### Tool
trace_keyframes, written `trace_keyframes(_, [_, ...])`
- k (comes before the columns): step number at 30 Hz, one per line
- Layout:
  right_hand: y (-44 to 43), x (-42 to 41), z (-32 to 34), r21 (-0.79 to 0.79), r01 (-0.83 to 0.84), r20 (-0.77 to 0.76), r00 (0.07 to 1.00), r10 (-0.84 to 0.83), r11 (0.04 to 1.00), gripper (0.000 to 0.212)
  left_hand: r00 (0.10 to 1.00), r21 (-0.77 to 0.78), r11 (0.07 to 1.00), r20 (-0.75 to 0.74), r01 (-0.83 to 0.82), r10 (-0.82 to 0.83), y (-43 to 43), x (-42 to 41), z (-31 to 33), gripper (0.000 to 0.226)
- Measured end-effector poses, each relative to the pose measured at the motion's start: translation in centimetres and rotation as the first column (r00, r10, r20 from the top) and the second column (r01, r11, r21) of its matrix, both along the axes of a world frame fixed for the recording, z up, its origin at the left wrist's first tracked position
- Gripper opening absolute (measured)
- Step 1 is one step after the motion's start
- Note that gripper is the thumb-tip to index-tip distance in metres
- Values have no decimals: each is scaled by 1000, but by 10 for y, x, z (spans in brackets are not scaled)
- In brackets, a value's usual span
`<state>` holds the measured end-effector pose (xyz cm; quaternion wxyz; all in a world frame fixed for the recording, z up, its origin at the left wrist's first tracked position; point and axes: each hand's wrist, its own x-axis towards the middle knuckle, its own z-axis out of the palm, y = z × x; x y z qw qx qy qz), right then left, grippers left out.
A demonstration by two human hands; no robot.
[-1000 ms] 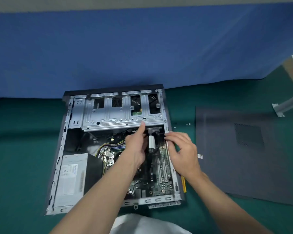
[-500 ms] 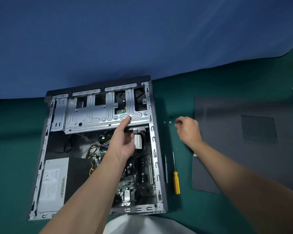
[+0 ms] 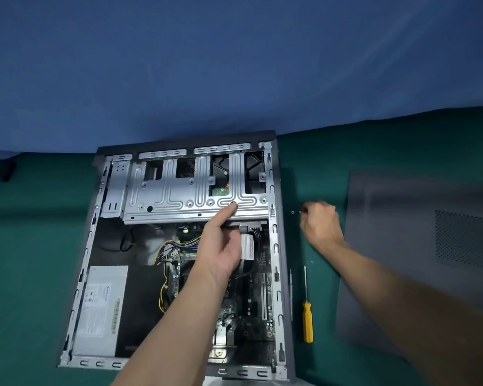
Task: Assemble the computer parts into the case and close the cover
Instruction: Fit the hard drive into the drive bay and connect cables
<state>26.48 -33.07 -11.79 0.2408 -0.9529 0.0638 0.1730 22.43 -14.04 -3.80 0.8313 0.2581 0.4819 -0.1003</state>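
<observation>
The open computer case (image 3: 286,274) lies flat on the green mat. Inside are the silver drive cage (image 3: 179,196) at the far end, the power supply (image 3: 101,310) at near left and the motherboard (image 3: 257,302) on the right. My left hand (image 3: 221,246) reaches into the case; its index finger lies on top of the cage by a screw hole, and the other fingers curl under the cage's front edge. My right hand (image 3: 321,224), blurred, is on the mat right of the case, fingertips pinched at a small screw beside another loose screw (image 3: 292,212). The grey side cover (image 3: 418,246) lies far right.
A yellow-handled screwdriver (image 3: 307,321) and a thin metal tool (image 3: 290,293) lie on the mat between case and cover. A white-labelled cable (image 3: 247,246) hangs under the cage by my left hand. A blue cloth wall rises behind. A dark object (image 3: 0,168) sits at far left.
My right hand left the case's right rim and moved out to the loose screws on the mat. My left hand stayed on the drive cage. The view shifted, showing the screwdriver.
</observation>
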Motion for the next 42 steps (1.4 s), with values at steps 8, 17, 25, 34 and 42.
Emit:
trace_keyframes(8, [5, 9, 27, 451, 466, -84, 872, -483, 762, 6, 998, -86, 996, 52, 34, -30, 1, -3, 7, 7])
trace_keyframes(17, [37, 24, 106, 844, 293, -74, 894, -443, 449, 11, 996, -168, 983, 47, 76, -69, 7, 1, 3, 19])
trace_keyframes(25, [93, 43, 141, 857, 276, -169, 948, -270, 435, 12, 996, -252, 965, 65, 67, -52, 10, 5, -4, 19])
trace_keyframes(34, [128, 61, 139, 726, 219, -165, 976, -144, 652, 10, 996, -254, 965, 67, 71, -56, 7, 6, -15, 15])
trace_keyframes(42, [138, 71, 129, 570, 144, -185, 982, -45, 809, 14, 999, -195, 980, 5, 37, -37, 7, 5, -20, 34])
